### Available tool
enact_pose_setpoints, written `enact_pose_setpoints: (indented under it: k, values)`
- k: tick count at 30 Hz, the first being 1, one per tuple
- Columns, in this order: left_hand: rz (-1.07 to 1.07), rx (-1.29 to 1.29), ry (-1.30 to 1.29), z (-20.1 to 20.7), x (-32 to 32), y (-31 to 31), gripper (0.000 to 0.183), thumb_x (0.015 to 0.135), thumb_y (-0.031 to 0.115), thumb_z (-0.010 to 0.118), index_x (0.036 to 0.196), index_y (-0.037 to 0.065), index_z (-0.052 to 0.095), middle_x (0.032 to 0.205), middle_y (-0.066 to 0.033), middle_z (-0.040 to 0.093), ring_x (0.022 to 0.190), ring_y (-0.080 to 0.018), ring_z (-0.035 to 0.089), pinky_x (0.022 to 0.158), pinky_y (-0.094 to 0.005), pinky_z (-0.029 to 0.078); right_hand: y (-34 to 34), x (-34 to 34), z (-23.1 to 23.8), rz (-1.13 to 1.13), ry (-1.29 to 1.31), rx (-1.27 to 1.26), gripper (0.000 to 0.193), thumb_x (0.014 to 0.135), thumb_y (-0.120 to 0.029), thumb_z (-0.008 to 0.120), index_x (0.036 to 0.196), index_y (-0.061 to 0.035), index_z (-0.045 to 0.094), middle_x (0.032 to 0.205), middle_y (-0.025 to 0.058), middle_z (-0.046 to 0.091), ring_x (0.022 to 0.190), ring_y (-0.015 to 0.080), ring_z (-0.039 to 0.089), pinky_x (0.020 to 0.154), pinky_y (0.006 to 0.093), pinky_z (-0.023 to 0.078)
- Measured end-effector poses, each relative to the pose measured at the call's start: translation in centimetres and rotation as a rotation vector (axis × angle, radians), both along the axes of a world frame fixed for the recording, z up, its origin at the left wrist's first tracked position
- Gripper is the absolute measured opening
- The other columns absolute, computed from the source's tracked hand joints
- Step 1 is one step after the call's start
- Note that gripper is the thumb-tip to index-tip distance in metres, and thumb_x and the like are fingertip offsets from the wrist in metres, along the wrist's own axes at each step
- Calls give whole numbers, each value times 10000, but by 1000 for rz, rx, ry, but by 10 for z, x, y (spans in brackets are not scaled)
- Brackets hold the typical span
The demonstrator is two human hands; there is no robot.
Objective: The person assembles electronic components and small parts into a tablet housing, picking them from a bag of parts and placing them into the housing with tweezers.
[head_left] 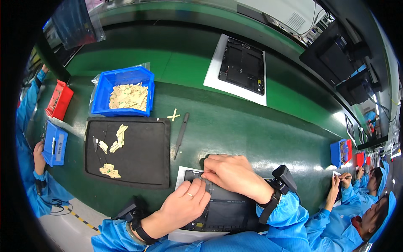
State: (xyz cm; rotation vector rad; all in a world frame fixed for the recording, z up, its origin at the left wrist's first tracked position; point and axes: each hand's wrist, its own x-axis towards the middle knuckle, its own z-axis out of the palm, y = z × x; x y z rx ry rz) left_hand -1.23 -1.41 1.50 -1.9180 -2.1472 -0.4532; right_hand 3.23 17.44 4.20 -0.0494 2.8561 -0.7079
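A black flat device housing, like a tablet's back shell point(228, 208), lies on a white sheet point(180, 173) right in front of me. My left hand point(184, 205), with a ring on one finger, has its fingers bent and pressed together over the housing's upper left corner. From the right, my right hand point(233, 174) meets it there, thumb and forefinger pinched at the same edge. Whatever small piece the fingertips may hold is hidden. Beyond the hands, dark tweezers point(181, 135) lie on the green bench beside a cross of pale strips point(174, 114).
Left of the hands is a black foam tray point(138, 155) bearing pale strips point(110, 170). Behind it stands a blue bin point(100, 97) full of similar pieces. Another housing point(242, 65) rests farther back. Co-workers in blue sit at both sides; red point(59, 100) and blue point(54, 145) bins line the left.
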Motion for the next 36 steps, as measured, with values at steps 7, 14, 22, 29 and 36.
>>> enact_pose_setpoints:
  k: [7, 14, 22, 29, 36]
  values:
    - [227, 51, -48, 15, -7, -6, 272, 739, 181, 563, 969, 49, 621, 978, -68, 607, 943, -216, 533, 766, -315, 399, 0, 36, 0, -208, 186, 100, 200, 787, -212, 700, 853, -58, 590, 972, 87, 574, 902, 283, 595, 699, 372, 488]
    - [401, -162, 113, 1, -14, 13, 313, 736, 137, 543, 1021, 22, 598, 1020, -87, 581, 1032, -227, 503, 864, -347, 377, -3, 50, -10, -140, 260, 218, 157, 785, -158, 680, 843, -44, 588, 932, 90, 579, 882, 270, 555, 769, 368, 447]
    - [392, 16, -588, 14, -8, 2, 274, 851, 78, 584, 1105, 5, 515, 963, -157, 602, 859, -312, 596, 812, -403, 452, 0, 61, 8, -212, 175, 62, 143, 839, -157, 659, 901, -61, 573, 797, 98, 648, 746, 296, 624, 743, 382, 441]
    - [239, 685, -1278, 34, -5, -7, 407, 886, -29, 560, 1239, 3, 361, 1012, -117, 560, 860, -146, 577, 747, -247, 463, 88, 109, 42, -351, -128, -486, 452, 770, -327, 756, 1120, -74, 622, 954, 117, 702, 888, 249, 684, 746, 330, 528]
    - [108, 974, -903, 25, -13, 4, 421, 895, -52, 512, 1252, -2, 295, 1028, -157, 501, 832, -147, 519, 750, -253, 438, 80, 145, -3, -507, 222, -1275, 386, 764, -149, 757, 1080, 30, 626, 1039, 57, 658, 932, 182, 615, 820, 314, 480]
